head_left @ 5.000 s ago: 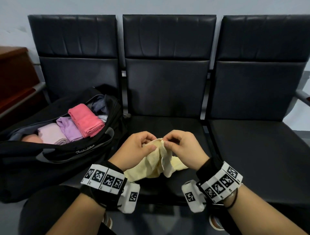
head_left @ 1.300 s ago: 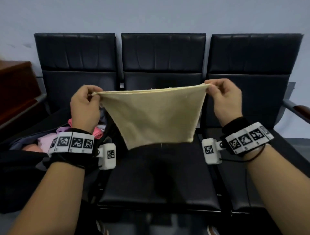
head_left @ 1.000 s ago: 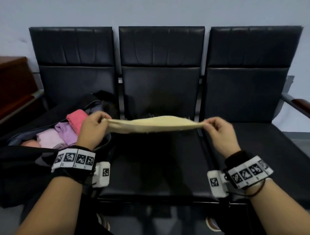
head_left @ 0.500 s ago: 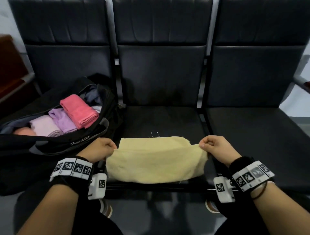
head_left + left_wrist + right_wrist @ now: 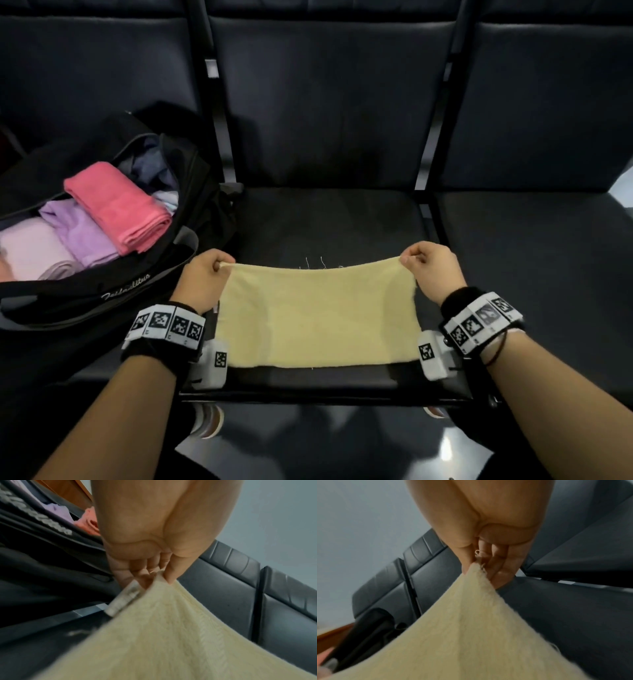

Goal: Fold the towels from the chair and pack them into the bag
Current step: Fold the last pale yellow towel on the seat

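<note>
Towel stretched flat over the middle seat, pinched at both far corners.
Left hand at 9 o'clock and right hand at 3 o'clock each curl thumb and fingers on a corner. Bag, at 10 o'clock, holds folded towels. Half a second ago the far edge lay lower; it is now lifted taut.

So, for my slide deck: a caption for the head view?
Both hands, left hand and right hand, pinch a yellow towel over the seat, beside the bag.
</note>
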A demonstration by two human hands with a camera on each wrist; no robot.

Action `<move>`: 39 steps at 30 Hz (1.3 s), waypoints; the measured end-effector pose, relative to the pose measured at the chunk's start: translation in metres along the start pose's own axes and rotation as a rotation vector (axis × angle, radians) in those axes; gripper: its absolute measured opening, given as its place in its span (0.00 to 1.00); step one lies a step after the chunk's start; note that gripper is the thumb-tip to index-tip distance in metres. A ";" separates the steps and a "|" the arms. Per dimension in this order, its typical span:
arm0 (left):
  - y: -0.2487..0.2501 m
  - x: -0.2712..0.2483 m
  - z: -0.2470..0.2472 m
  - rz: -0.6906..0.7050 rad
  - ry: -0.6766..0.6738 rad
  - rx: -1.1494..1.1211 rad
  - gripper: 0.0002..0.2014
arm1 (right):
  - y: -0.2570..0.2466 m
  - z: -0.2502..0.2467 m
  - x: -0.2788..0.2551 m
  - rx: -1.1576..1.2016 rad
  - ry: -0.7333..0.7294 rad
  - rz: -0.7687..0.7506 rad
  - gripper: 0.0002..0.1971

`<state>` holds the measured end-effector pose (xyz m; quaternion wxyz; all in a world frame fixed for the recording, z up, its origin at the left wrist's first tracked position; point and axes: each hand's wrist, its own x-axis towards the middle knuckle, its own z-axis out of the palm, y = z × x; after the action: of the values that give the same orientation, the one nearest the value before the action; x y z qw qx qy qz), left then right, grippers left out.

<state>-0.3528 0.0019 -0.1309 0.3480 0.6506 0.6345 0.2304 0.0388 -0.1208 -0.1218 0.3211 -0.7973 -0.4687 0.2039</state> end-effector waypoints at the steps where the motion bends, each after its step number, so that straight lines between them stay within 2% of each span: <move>1: -0.001 0.004 0.006 -0.021 0.020 0.018 0.07 | 0.003 0.006 0.003 -0.022 0.001 0.028 0.07; 3: -0.006 0.006 0.017 -0.084 0.041 0.006 0.12 | 0.013 0.017 0.005 -0.071 -0.028 0.116 0.01; 5: -0.012 -0.001 0.023 -0.112 0.010 0.017 0.15 | 0.029 0.025 -0.001 -0.142 -0.098 0.176 0.13; 8: -0.025 -0.018 0.022 -0.086 -0.039 0.111 0.10 | 0.043 0.031 -0.015 -0.132 -0.120 0.249 0.18; 13: -0.032 -0.040 0.018 -0.057 -0.135 0.179 0.08 | 0.038 0.035 -0.036 -0.045 -0.171 0.324 0.10; 17: -0.034 -0.047 0.017 -0.002 -0.149 0.196 0.10 | 0.024 0.028 -0.044 0.138 -0.239 0.357 0.09; 19: -0.034 -0.048 0.017 -0.002 -0.161 0.201 0.10 | 0.020 0.017 -0.046 0.267 -0.187 0.364 0.08; 22: -0.030 -0.052 0.027 0.036 -0.214 0.186 0.10 | 0.017 -0.004 -0.047 0.321 -0.122 0.426 0.11; 26: -0.024 -0.057 0.041 0.022 -0.252 0.163 0.10 | 0.003 -0.020 -0.053 0.482 -0.200 0.540 0.09; 30: -0.015 -0.057 0.041 0.067 -0.089 0.142 0.12 | -0.042 -0.011 -0.059 0.599 -0.276 0.410 0.11; 32: -0.008 -0.059 0.040 0.086 -0.065 0.047 0.12 | -0.075 0.007 -0.064 0.616 -0.304 0.323 0.13; 34: -0.002 -0.062 0.040 0.044 -0.144 -0.141 0.10 | -0.107 0.033 -0.068 0.612 -0.334 0.250 0.14; 37: 0.003 -0.070 0.042 -0.145 -0.268 -0.500 0.08 | -0.144 0.078 -0.078 0.612 -0.430 0.206 0.16; 39: -0.002 -0.072 0.043 -0.230 -0.283 -0.547 0.08 | -0.154 0.099 -0.087 0.620 -0.507 0.199 0.18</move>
<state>-0.3284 -0.0760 -0.1504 0.6183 0.4825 0.5638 0.2589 -0.1601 -0.1109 -0.0819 0.3992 -0.6288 -0.3700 0.5553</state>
